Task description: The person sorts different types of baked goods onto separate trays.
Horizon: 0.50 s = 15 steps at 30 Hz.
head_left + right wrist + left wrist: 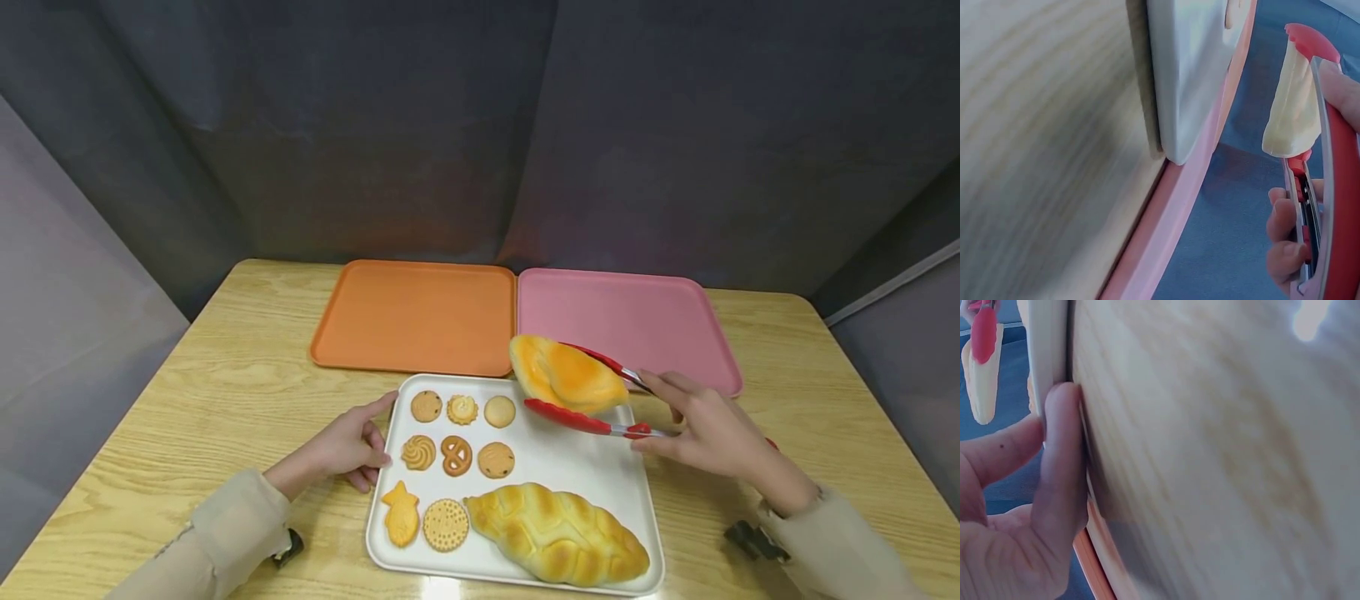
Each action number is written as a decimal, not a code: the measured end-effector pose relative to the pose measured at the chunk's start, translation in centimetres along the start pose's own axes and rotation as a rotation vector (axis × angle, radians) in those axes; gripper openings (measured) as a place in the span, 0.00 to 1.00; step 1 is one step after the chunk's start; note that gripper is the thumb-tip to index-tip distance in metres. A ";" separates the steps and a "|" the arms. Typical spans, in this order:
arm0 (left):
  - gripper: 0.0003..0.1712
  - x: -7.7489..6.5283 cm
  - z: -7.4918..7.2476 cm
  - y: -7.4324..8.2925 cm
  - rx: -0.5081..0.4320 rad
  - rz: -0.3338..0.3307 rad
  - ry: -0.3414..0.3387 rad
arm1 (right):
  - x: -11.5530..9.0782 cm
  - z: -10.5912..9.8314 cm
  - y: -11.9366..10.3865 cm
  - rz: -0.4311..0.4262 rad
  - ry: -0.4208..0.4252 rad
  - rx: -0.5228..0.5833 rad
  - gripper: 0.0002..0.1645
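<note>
My right hand (708, 429) grips red-and-metal tongs (573, 417). Between the tongs' red tips is an orange-yellow bread roll (570, 375), held up over the far right part of a white tray (592, 458). In the right wrist view the roll (1295, 106) hangs clear of the tray (1194, 69). At the tray's left edge my left hand (348, 446) pinches the rim, thumb and finger on either side of it in the left wrist view. A braided loaf (562, 533) lies along the tray's near right, beside several cookies (456, 455) in rows on the left.
Behind the white tray, an orange tray (423, 317) and a pink tray (615, 317) lie side by side on the wooden table (247, 383). A dark curtain (375, 133) hangs past the table's far edge.
</note>
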<state>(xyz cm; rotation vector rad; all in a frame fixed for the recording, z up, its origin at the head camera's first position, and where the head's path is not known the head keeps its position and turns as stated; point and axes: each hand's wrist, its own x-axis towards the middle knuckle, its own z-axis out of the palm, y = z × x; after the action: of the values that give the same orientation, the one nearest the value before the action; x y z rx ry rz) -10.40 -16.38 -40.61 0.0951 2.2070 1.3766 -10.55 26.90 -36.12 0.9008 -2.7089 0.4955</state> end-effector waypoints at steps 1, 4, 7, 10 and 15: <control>0.51 0.0 0.0 0.0 0.000 -0.002 0.002 | 0.2 0.0 0.0 0.000 -0.003 0.000 0.48; 0.51 0.0 0.1 0.1 0.002 -0.014 0.013 | 0.8 -0.1 0.0 0.002 -0.017 0.005 0.48; 0.51 -0.1 0.2 0.3 0.005 -0.024 0.021 | 1.5 -0.1 0.0 0.004 -0.021 0.012 0.48; 0.51 -0.1 0.2 0.4 0.013 -0.026 0.026 | 2.3 -0.1 0.0 -0.009 -0.013 0.009 0.48; 0.51 -0.1 0.2 0.5 0.019 -0.024 0.026 | 3.5 -0.1 0.0 -0.036 -0.010 0.013 0.49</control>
<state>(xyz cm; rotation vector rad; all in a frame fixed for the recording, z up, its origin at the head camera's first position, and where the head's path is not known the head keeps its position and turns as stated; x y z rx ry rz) -10.32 -15.98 -40.24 0.0578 2.2361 1.3515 -13.23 25.12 -34.85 0.9564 -2.6956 0.5039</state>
